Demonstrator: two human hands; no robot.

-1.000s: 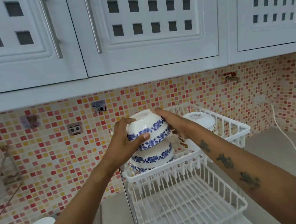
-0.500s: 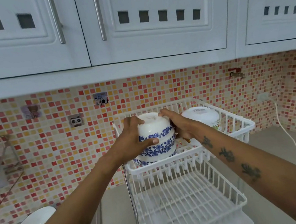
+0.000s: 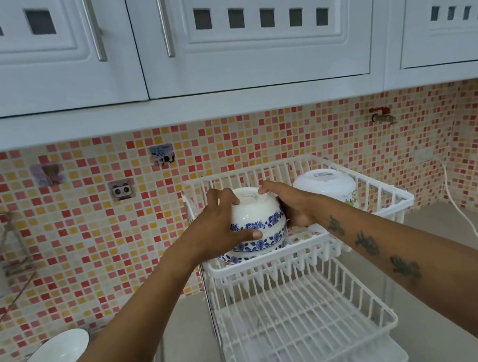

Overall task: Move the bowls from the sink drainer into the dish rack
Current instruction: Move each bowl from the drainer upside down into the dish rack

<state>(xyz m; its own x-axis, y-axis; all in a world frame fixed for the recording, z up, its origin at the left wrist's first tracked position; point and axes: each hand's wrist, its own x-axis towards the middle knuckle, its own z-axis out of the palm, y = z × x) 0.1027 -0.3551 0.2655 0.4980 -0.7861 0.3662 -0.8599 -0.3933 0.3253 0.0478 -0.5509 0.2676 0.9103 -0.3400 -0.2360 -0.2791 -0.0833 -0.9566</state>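
Observation:
An upside-down white bowl with blue flowers [image 3: 258, 217] rests nested over another blue-patterned bowl [image 3: 240, 257] in the upper tier of the white dish rack [image 3: 321, 246]. My left hand [image 3: 222, 226] clasps its left side, thumb across the front. My right hand [image 3: 290, 205] holds its right side, fingertips on the foot ring. A plain white bowl [image 3: 325, 186] sits upside down further right in the same tier. Another white bowl with a blue rim [image 3: 53, 359] stands at the lower left, by my left forearm.
The rack's lower tier [image 3: 305, 321] holds no dishes. White wall cupboards [image 3: 245, 32] hang overhead. A metal wire holder [image 3: 1, 264] sticks out from the tiled wall at left. A white cable [image 3: 465, 216] runs down to the grey counter at right.
Both hands have lowered the blue-flowered bowl down onto the bowl beneath it in the upper tier; it now sits nested. The camera has tilted slightly up.

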